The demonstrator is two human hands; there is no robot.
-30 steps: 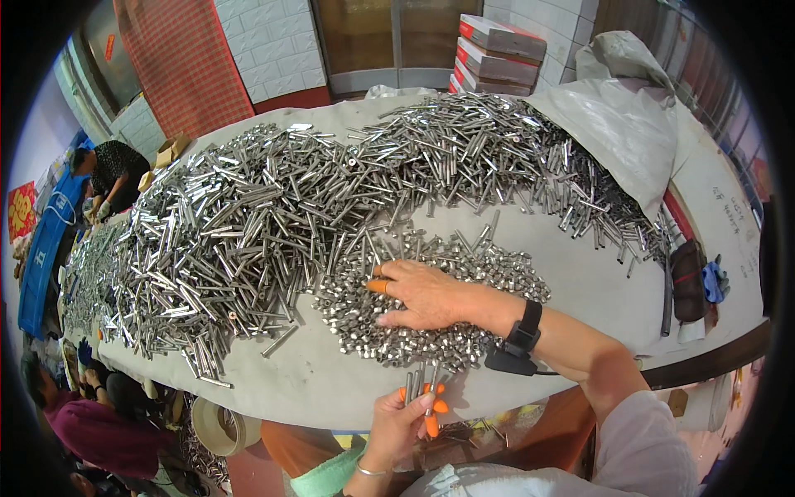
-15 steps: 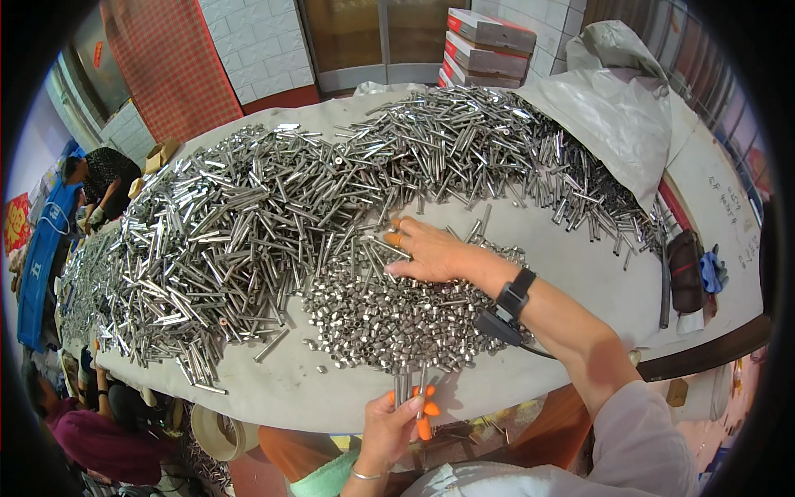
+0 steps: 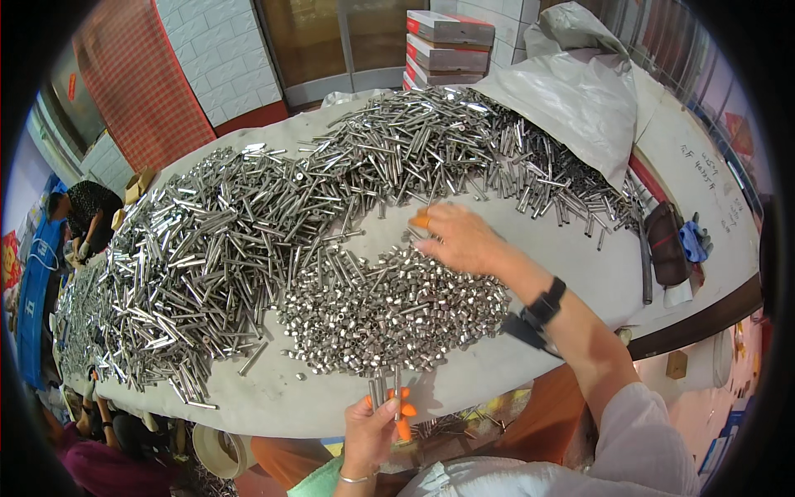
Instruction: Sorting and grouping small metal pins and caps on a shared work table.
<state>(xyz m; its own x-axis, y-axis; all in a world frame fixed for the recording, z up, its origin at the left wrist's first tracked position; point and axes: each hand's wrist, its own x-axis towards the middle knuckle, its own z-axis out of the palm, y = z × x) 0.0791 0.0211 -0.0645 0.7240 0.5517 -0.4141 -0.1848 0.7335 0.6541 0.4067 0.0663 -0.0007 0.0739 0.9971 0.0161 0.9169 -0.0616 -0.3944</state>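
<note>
My left hand (image 3: 371, 431), with orange finger covers, is closed around a few thin metal tubes (image 3: 378, 391) standing upright at the table's near edge. Just beyond them spreads a heap of short metal sleeves (image 3: 389, 319). Over the far right side of that heap is my right hand (image 3: 462, 238), its thumb and orange-covered forefinger bent towards each other. Some metal shows by these fingertips, but what they hold is too small to make out. A long mound of loose metal tubes (image 3: 240, 240) lies left of and beyond the sleeves.
A pale sheet (image 3: 571, 95) covers the mound's far right end. At the right lie a dark pouch (image 3: 665, 244) and a blue glove (image 3: 694, 242). Stacked boxes (image 3: 450, 58) stand behind the table (image 3: 563, 265). Two people work at the left; a bucket (image 3: 217, 451) stands below.
My right hand has moved right and slightly away across the sleeve heap. My left hand keeps its grip on the tubes. The whole view has shifted a little to the right.
</note>
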